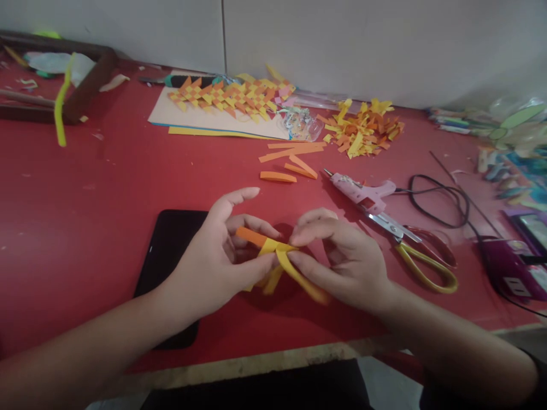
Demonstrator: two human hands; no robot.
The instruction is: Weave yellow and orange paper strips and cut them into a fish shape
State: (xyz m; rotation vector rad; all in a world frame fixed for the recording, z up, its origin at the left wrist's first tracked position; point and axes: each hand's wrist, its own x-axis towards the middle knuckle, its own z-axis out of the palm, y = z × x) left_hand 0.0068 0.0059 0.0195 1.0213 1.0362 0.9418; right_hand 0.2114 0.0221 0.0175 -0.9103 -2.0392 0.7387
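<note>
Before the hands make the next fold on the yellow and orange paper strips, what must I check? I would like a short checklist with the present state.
1. Grip: left hand and right hand both pinch the paper strips: ok.
2. Spare orange strips lie on the table behind the hands: ok.
3. Glue gun heat: cannot tell.
4. Scissors lie beside the right hand, not touching it: ok.
5. Phone lies under the left wrist and may be pushed: not ok.
</note>
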